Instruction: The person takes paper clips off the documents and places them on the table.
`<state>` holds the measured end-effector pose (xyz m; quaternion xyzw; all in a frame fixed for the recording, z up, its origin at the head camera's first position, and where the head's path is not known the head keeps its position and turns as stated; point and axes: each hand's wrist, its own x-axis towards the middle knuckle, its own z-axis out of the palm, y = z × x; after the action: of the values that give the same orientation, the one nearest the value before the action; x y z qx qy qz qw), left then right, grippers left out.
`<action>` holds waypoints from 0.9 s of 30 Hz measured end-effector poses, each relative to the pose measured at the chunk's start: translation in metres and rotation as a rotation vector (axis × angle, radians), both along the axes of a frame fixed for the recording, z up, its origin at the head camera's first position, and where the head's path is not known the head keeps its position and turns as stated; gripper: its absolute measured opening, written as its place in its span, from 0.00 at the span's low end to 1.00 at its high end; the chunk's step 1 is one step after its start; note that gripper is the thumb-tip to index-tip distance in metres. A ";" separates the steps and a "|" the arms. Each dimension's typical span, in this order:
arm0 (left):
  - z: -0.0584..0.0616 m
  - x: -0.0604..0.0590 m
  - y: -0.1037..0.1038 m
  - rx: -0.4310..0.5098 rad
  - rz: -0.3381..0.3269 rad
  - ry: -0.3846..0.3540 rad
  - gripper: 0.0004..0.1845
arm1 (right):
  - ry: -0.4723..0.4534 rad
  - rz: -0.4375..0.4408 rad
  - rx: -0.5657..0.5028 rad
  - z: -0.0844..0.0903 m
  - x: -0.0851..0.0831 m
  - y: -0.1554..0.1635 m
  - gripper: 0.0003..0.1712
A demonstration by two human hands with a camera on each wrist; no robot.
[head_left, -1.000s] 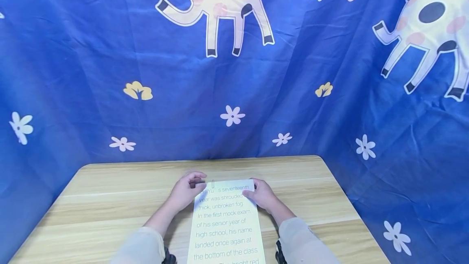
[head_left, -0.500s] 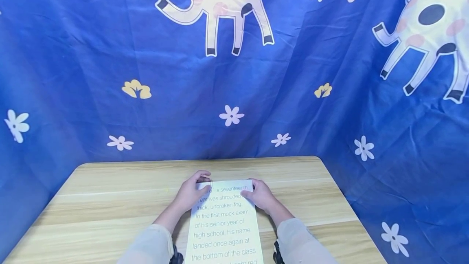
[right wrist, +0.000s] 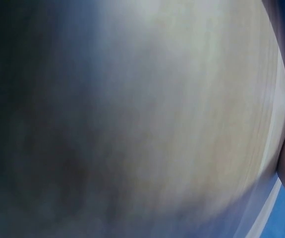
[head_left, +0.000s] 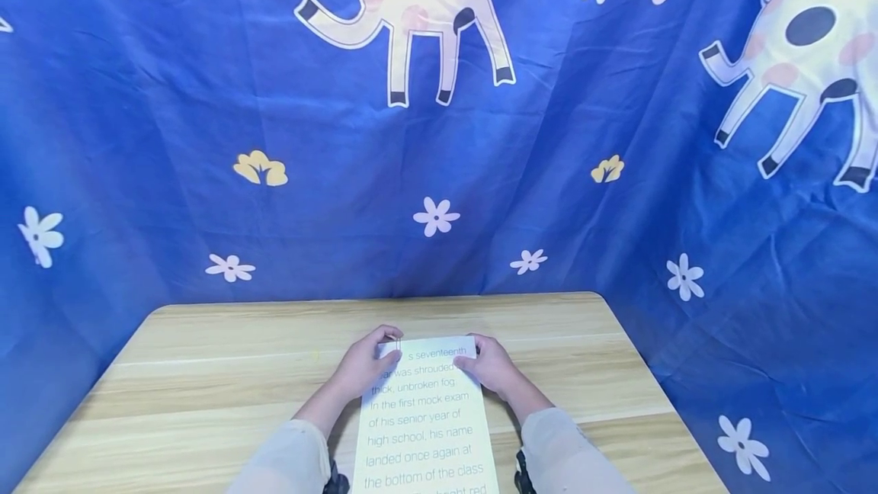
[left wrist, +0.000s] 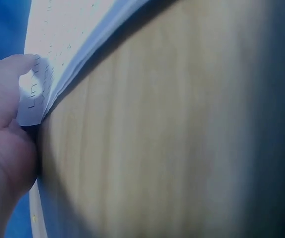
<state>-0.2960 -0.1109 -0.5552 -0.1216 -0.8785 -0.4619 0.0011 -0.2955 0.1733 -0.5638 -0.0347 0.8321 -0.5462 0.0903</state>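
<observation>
Paper sheets (head_left: pixel 421 418) top edge, both hands pinching

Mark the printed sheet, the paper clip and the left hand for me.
printed sheet (head_left: pixel 421 433), head view, middle of the page.
paper clip (head_left: pixel 398 344), head view, on the sheet's top-left corner.
left hand (head_left: pixel 362 372), head view, back of hand.

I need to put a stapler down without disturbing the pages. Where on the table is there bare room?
The wooden table is bare left of the left hand, out to its left edge, and right of the right hand, toward the right edge. A strip between the printed sheets and the blue curtain is bare too. The middle front is crowded by both hands and sleeves.
</observation>
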 end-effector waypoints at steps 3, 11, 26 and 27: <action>0.000 0.001 0.000 -0.010 0.003 0.011 0.17 | -0.004 -0.001 0.004 0.000 0.001 0.000 0.16; -0.001 -0.001 0.000 0.006 0.017 -0.014 0.18 | 0.011 0.008 -0.009 0.000 0.002 0.001 0.16; 0.002 -0.002 -0.003 -0.007 0.018 -0.037 0.17 | 0.010 0.009 0.002 0.003 0.004 0.000 0.17; 0.002 -0.002 -0.003 -0.004 0.021 -0.038 0.17 | 0.012 0.011 0.003 0.003 0.004 0.000 0.16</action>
<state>-0.2977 -0.1137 -0.5531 -0.1035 -0.8806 -0.4622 -0.0108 -0.2917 0.1730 -0.5605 -0.0425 0.8332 -0.5442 0.0883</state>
